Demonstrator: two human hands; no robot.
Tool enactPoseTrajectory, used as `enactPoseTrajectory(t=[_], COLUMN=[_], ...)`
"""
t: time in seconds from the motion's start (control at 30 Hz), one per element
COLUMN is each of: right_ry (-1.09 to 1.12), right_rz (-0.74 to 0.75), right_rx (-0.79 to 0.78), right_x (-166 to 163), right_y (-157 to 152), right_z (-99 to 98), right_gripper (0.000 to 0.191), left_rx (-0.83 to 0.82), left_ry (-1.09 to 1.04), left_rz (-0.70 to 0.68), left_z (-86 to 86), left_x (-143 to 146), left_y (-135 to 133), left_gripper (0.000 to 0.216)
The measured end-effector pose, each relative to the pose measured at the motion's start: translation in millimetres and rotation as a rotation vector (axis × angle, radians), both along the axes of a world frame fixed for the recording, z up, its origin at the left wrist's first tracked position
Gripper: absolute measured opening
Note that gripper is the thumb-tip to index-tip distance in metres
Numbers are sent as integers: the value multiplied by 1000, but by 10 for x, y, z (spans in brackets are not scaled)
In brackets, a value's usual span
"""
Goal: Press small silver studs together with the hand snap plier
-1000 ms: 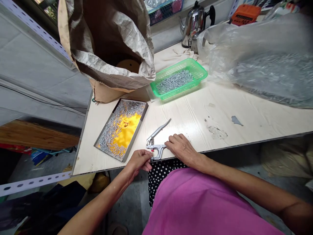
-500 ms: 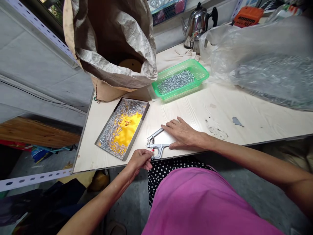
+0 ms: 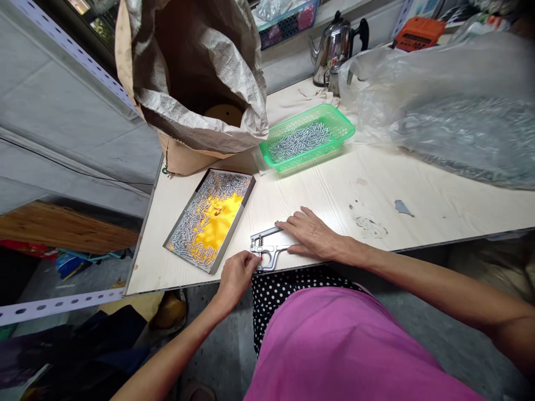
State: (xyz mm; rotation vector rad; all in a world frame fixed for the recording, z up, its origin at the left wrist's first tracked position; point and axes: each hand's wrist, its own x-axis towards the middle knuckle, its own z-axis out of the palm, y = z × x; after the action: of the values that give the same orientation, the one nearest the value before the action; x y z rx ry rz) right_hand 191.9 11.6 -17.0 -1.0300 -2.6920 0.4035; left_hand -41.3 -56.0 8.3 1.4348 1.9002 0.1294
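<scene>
Metal press pliers (image 3: 264,246) lie at the table's front edge, their handles squeezed nearly together. My right hand (image 3: 311,235) lies over both handles, gripping them. My left hand (image 3: 236,274) has its fingertips pinched at the pliers' jaw by a small red part; whether they hold a piece is hidden. Left of the pliers sits a flat metal tray (image 3: 246,196) with a yellow floor and several small silver pins.
A green basket (image 3: 346,127) of silver pins stands farther back. An open paper sack (image 3: 196,83) rises at the back left. A large clear plastic bag (image 3: 451,106) of metal parts fills the right. A steel kettle (image 3: 336,47) and an orange box (image 3: 418,32) stand behind.
My right hand slid from the lower handle onto the upper lever and pressed it down, closing the pliers. My left hand crept closer to the jaw.
</scene>
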Motion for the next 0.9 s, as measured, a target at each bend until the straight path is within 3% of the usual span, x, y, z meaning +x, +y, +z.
enactPoseTrajectory(t=[0.07, 0.13, 0.23, 0.33, 0.4, 0.53, 0.67, 0.9], right_ry=[11, 13, 7, -2, -16, 25, 48, -111], right_rz=[-2, -13, -34, -58, -78, -79, -71, -37], right_rx=[9, 16, 23, 24, 10, -25, -31, 1], right_x=[-7, -21, -21, 52, 125, 232, 250, 161], right_y=[-10, -22, -45, -75, -93, -109, -79, 136], right_z=[-16, -44, -98, -124, -115, -78, -55, -67], right_gripper=[64, 67, 78, 89, 87, 64, 48, 9], left_rx=[275, 444, 541, 518, 493, 446, 426, 450], left_ry=[173, 223, 167, 96, 109, 225, 227, 230], left_rz=[-218, -419, -667, -814, -854, -894, -938, -859], left_z=[17, -9, -113, -198, -201, -121, -88, -207], left_x=[78, 188, 325, 362, 364, 435, 523, 535], left_y=[5, 68, 250, 425, 495, 566, 635, 706], left_gripper=[20, 27, 54, 66, 68, 67, 47, 20])
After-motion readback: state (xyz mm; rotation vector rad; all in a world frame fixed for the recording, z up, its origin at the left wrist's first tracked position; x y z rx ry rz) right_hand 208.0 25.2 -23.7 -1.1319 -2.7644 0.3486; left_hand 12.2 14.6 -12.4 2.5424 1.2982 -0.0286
